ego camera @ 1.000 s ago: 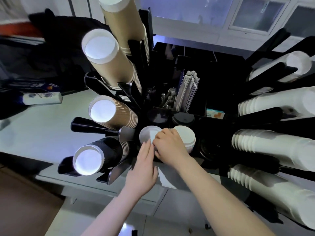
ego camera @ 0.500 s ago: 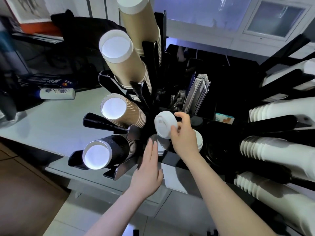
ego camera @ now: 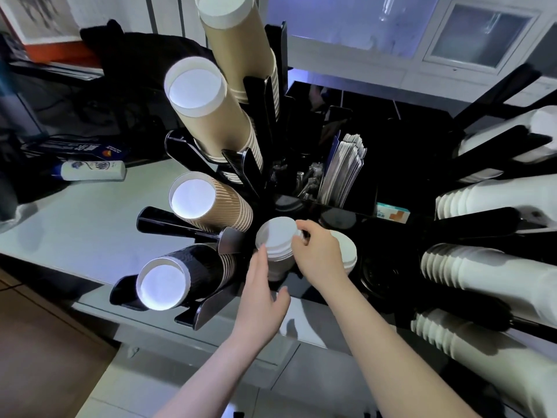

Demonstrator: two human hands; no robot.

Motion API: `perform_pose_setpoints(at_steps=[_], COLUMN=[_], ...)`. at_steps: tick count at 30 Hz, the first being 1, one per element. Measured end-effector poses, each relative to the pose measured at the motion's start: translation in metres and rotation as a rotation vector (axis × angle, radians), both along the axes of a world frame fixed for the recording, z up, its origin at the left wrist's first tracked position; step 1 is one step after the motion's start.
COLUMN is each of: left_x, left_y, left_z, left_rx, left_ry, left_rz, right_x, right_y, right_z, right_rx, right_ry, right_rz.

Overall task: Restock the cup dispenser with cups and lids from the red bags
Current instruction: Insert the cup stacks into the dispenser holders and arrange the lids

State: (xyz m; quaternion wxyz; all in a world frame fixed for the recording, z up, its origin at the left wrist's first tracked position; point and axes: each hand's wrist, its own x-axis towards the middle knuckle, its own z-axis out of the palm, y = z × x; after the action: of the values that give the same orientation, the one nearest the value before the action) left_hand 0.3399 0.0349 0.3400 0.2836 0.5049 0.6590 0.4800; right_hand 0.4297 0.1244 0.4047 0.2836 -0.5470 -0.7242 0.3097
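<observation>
Far left of both hands, on the grey counter (ego camera: 75, 224): a white bottle (ego camera: 90, 170) lying on its side, dark clutter behind it.

Black cup dispenser (ego camera: 193, 227), left wing: four stacks angled out, bases facing the camera. A black ripple cup stack (ego camera: 180, 276) sits lowest, just left of the left fingertips. Above it, a brown ripple cup stack (ego camera: 211, 203), then two tall plain kraft cup stacks (ego camera: 211, 116).

Left hand (ego camera: 259, 300): fingers straight and together, thumb spread, gripping nothing. Fingertips lie against the left side of the white lid stack (ego camera: 275, 245).

The lid stack stands in a front well of the dispenser, directly between the two hands; its top lid is tilted.

Right hand (ego camera: 319, 254): thumb and forefinger pinch the right rim of the top lid, other fingers curled behind. Under its knuckles, to the right, a second white lid stack (ego camera: 348, 251) in the neighbouring well.

Beyond the right fingers: a compartment of paper-wrapped straws (ego camera: 343, 173), standing on end, with a small teal-and-orange box (ego camera: 391, 212) beside it.

Far right: white cup stacks (ego camera: 488, 273) lying in the right wing's slots.
</observation>
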Motion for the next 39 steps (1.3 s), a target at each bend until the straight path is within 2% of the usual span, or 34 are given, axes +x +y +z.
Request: perform_pose_setpoints(at_steps=[7,12,15,19,25,30,33,36,39], left_x=[-0.002,-0.005,-0.01,-0.011,-0.014,-0.014,-0.011,-0.009,-0.008], left_y=[0.0,-0.002,-0.004,-0.004,-0.002,0.0,0.001,0.01,0.023], left_z=[-0.002,-0.002,-0.002,-0.002,0.001,0.006,0.008,0.008,0.009], left_rx=[-0.052,-0.083,-0.136,-0.161,-0.232,-0.26,-0.153,-0.041,-0.069], left_ry=[-0.069,-0.065,-0.015,0.079,0.285,0.428,0.543,0.659,0.776], left_rz=[0.03,0.039,0.034,0.035,0.0,-0.021,-0.055,-0.107,-0.173], right_x=[-0.001,-0.003,-0.008,-0.01,-0.011,-0.004,0.008,0.026,0.046], right_y=[-0.009,-0.003,-0.003,-0.002,-0.01,-0.004,-0.004,-0.008,-0.008], right_z=[-0.004,-0.003,-0.004,-0.009,-0.028,-0.024,-0.018,-0.015,-0.012], right_rx=[0.218,0.28,0.385,0.378,0.398,0.389,0.347,0.434,0.47], right_ry=[-0.312,-0.599,-0.695,-0.734,-0.912,-0.899,-0.765,-0.588,-0.487], right_rz=[0.092,0.187,0.17,0.173,0.277,0.317,0.314,0.22,0.106])
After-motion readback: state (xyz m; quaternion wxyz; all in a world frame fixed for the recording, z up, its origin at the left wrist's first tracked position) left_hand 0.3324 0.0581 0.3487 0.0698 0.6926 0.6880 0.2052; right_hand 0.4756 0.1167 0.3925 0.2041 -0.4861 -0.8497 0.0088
